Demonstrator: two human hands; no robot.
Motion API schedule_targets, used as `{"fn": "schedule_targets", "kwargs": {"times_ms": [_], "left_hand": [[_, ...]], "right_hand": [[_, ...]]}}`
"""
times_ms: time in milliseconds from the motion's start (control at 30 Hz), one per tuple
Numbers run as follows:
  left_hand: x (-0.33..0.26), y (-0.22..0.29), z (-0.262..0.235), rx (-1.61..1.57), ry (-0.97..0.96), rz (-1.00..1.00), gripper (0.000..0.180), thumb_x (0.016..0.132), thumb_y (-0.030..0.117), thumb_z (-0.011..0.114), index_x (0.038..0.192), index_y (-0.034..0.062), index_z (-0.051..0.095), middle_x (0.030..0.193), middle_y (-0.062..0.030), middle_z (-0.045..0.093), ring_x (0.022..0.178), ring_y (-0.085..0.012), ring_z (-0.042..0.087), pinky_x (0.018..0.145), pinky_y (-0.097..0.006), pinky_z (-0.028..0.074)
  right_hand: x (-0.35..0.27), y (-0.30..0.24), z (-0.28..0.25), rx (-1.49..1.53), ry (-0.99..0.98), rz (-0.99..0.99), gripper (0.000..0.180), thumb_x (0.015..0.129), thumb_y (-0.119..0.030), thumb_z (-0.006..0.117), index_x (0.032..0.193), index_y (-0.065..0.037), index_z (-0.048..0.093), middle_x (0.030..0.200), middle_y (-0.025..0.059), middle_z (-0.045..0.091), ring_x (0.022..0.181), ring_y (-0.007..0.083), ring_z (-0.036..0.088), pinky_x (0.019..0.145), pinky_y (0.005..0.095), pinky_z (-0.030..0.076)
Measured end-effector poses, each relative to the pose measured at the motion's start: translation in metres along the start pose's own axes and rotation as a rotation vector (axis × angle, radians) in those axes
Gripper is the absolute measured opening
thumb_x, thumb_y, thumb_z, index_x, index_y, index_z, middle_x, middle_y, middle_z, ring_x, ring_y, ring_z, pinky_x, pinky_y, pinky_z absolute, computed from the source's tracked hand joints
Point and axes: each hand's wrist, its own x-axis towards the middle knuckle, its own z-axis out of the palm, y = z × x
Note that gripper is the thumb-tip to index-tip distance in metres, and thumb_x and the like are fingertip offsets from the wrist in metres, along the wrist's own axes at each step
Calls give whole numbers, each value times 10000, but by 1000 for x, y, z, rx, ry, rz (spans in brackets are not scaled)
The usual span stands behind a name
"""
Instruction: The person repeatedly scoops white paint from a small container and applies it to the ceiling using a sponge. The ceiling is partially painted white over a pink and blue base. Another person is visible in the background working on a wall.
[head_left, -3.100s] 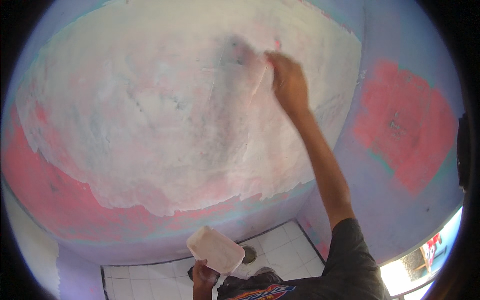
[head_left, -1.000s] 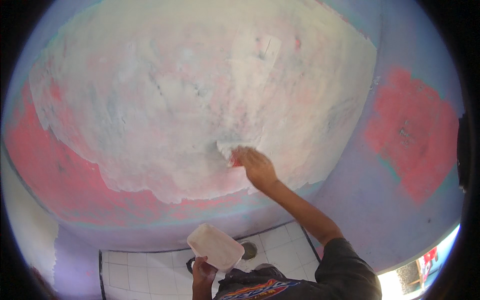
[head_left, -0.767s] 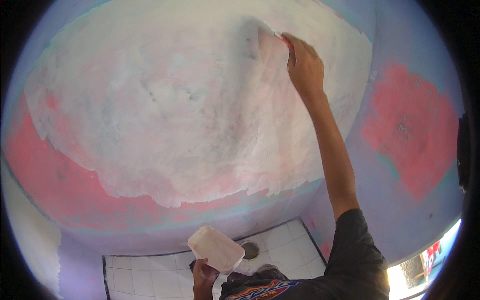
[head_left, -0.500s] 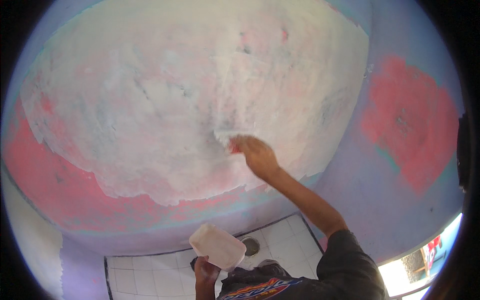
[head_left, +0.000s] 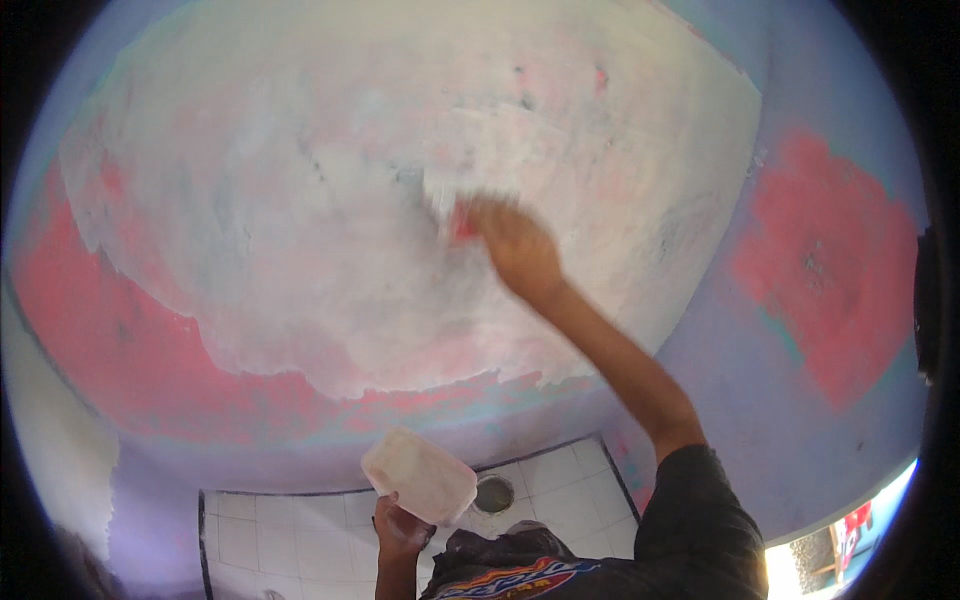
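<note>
My right hand (head_left: 520,250) is closed round a wide putty knife (head_left: 463,218), whose red part shows beside the fingers. Its pale blade lies against the white-smeared wall (head_left: 300,250), near the middle of the coated patch; motion blurs the hand and tool. Low in front of me, my left hand (head_left: 402,527) grips a whitish rectangular plastic tub (head_left: 422,478) by its near left side. Pale residue coats the tub, but I cannot make out how much is in it. Pink and grey show through the thin coat on the wall.
Bare pink wall (head_left: 95,330) borders the coat at left. The right-hand wall is lilac with a pink patch (head_left: 825,265). Below lies a white tiled floor (head_left: 280,540) with a round drain hole (head_left: 494,494). Bright daylight enters at an opening (head_left: 800,565), lower right.
My right hand has moved up the wall with the putty knife. The tub in my left hand has shifted slightly left and up in the picture, and the view itself has shifted a little.
</note>
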Motion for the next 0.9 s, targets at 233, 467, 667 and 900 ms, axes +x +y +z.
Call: {"fn": "schedule_targets", "kwargs": {"times_ms": [233, 467, 667, 900], "left_hand": [[2, 12, 1, 148, -23, 22, 707, 913, 346, 671, 1488, 27, 412, 1421, -176, 561, 1316, -377, 552, 1072, -595, 471], [31, 5, -5, 256, 18, 35, 806, 901, 192, 646, 1581, 132, 218, 1504, -147, 428, 1415, -340, 430, 1148, -559, 387], [34, 33, 35, 344, -16, 142, 756, 885, 188, 655, 1534, 41, 297, 1460, -144, 488, 1380, -309, 474, 1145, -503, 398], [50, 32, -1, 247, -25, -30, 723, 873, 191, 675, 1506, 11, 375, 1410, -140, 558, 1328, -308, 530, 1129, -468, 417]], "right_hand": [[-131, -90, 31, 453, -190, 637, 185, 1003, -130, 613, 1125, -35, 714, 1046, 132, 742, 977, 300, 701, 894, 380, 547], [-156, -129, -52, 1448, -177, 1485, 250, 1023, -176, 612, 1214, -16, 624, 970, 24, 671, 738, 101, 591, 593, 295, 450], [-159, -184, -97, 1354, -270, 1676, 293, 1003, -189, 626, 1233, -9, 611, 939, 16, 661, 703, 82, 562, 534, 258, 399], [-214, -201, -69, 1158, -10, 1948, 207, 992, -179, 624, 1165, -68, 646, 889, -20, 653, 663, 64, 542, 509, 250, 329]]}}
